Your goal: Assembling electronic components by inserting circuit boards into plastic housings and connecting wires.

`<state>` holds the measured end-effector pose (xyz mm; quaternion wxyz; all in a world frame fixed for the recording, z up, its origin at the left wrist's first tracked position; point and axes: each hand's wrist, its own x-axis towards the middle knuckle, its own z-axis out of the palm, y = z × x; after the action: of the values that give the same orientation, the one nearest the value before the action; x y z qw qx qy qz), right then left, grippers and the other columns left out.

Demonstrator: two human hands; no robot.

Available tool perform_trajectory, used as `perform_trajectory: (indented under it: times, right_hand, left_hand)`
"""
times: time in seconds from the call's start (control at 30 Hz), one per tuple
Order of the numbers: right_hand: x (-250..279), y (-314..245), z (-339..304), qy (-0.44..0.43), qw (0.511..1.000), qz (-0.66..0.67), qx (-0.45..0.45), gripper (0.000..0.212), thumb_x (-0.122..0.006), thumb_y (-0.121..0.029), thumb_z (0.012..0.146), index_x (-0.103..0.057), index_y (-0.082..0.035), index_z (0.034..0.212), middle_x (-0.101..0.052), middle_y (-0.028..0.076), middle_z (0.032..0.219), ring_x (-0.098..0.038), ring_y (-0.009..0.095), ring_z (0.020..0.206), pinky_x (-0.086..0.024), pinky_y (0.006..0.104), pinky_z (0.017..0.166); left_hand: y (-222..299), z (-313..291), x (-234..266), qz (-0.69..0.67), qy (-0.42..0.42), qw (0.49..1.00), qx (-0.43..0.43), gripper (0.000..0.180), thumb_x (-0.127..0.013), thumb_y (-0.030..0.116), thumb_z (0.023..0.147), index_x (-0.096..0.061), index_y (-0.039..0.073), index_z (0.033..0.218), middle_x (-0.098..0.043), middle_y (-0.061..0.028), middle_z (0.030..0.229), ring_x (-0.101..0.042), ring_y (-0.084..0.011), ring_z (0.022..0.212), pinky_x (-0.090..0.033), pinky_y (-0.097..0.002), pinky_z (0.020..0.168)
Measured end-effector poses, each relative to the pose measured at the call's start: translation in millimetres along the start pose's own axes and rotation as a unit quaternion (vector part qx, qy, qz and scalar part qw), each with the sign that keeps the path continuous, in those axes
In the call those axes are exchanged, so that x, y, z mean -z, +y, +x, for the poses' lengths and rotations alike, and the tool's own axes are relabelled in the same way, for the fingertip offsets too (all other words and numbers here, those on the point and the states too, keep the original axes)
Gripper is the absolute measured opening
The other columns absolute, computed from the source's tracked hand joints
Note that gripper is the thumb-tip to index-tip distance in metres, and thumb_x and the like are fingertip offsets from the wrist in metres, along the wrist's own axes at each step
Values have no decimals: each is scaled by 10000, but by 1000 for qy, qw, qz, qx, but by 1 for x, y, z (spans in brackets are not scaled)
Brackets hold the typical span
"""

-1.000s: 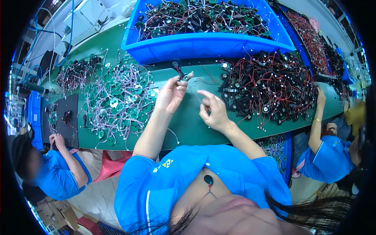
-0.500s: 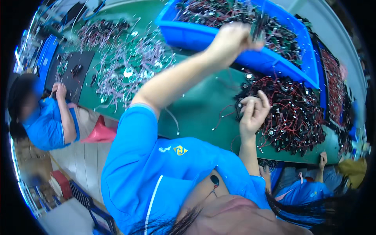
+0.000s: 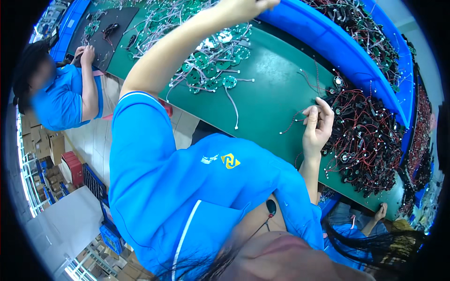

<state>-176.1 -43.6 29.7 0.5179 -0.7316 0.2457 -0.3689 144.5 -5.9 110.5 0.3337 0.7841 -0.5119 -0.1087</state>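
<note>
My left hand (image 3: 241, 10) reaches up past the near wall of a big blue bin (image 3: 337, 49); its fingertips are mostly cut off by the upper edge, so I cannot see whether anything is in them. My right hand (image 3: 318, 125) hovers at the left edge of a heap of black parts with red-and-black wires (image 3: 363, 140). Its fingers are loosely bent and apart, with nothing visible in them. Thin wires from that heap lie on the green tabletop (image 3: 274, 75) beside it. Green round circuit boards with pale cables (image 3: 201, 70) lie beneath my left forearm.
A co-worker (image 3: 70, 93) at the far left works with both hands over a dark mat (image 3: 105, 35). Another person's hand (image 3: 382, 211) rests at the table's lower right edge. More wired parts (image 3: 419, 140) lie beyond the bin. A red crate (image 3: 71, 168) stands on the floor.
My view has shifted, and the bin sits higher and further right in it. My left hand has moved up and left, partly out of the picture. My right hand stays by the black heap.
</note>
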Motion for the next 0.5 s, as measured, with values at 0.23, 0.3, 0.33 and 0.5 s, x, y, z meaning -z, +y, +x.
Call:
perform_trajectory:
  times: [0.23,0.3,0.33,0.5]
  right_hand:
    - [-26,-7,5,-86,993,-80,4,152,-536,-44,891,-585,-20,1033,-572,49,837,-465,94,610,-381,205,530]
    - [-36,-7,7,-111,989,-94,15,147,-544,-46,884,-591,-22,1021,-573,48,838,-463,97,608,-380,207,531]
    - [-42,-7,8,-133,985,-108,27,142,-553,-48,876,-597,-24,1009,-574,46,839,-462,101,606,-379,209,532]
    - [-65,-8,11,-203,968,-131,63,136,-575,-63,857,-609,-30,984,-571,41,841,-457,116,599,-377,217,536]
  left_hand:
    - [-17,-141,-28,204,-41,971,-121,245,-621,302,819,-574,64,853,-551,-68,834,-554,-216,775,-468,-306,675]
    - [-21,-168,-41,263,-24,960,-96,297,-638,309,787,-542,56,908,-501,-82,870,-528,-229,767,-464,-310,679]
    - [-23,-177,-47,262,-22,960,-91,297,-638,309,787,-542,56,908,-501,-82,870,-528,-229,767,-464,-310,679]
    - [-23,-192,-75,249,45,966,-54,306,-668,213,738,-516,37,936,-474,-115,912,-499,-252,794,-453,-313,698]
